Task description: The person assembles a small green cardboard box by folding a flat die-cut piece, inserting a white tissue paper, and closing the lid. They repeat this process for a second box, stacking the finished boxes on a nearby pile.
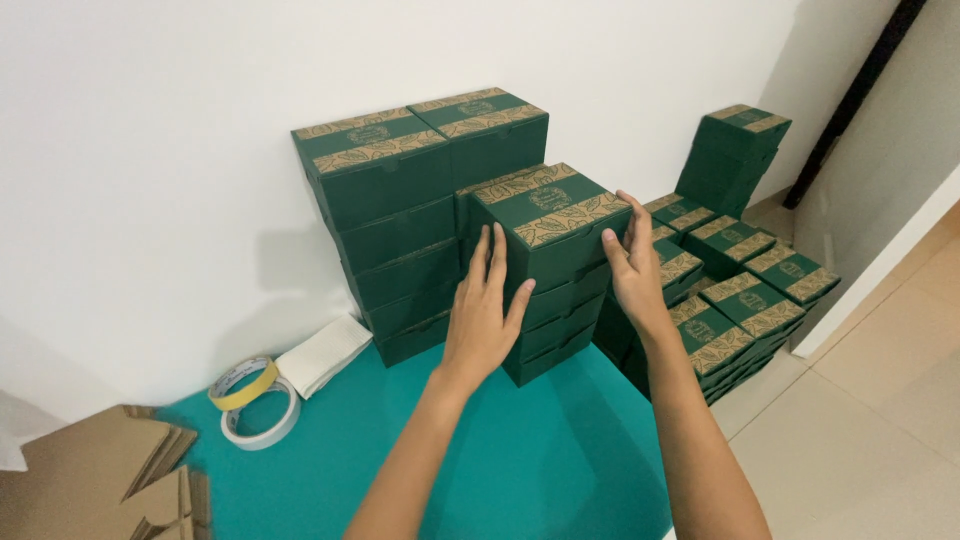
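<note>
nearest, at the lower left, flattened brown cardboard (pixel 100 465) lies stacked on the teal desk (pixel 540 450), with two rolls of tape (pixel 255 400) and a folded white cloth (pixel 322 355) just beyond it, kept to the side of the boxes

the left hand (pixel 482 315) lies flat against the near left face of the middle stack, fingers (pixel 490 265) spread and pointing up, their tips reaching the top box (pixel 550 225); the right hand (pixel 634 262) presses the box's right side with fingers close together, so the box seems squeezed between two palms rather than pinched, a hold that would keep it square on the green boxes under it

that top box, dark green with tan leaf-patterned bands, sits on the middle stack (pixel 550 320) at the desk's far part

behind it a taller double stack (pixel 410 215) stands against the white wall (pixel 150 150), which steadies it; to the right, lower stacks (pixel 745 305) crowd toward the corner, one tall pile (pixel 735 150) farthest back
</note>
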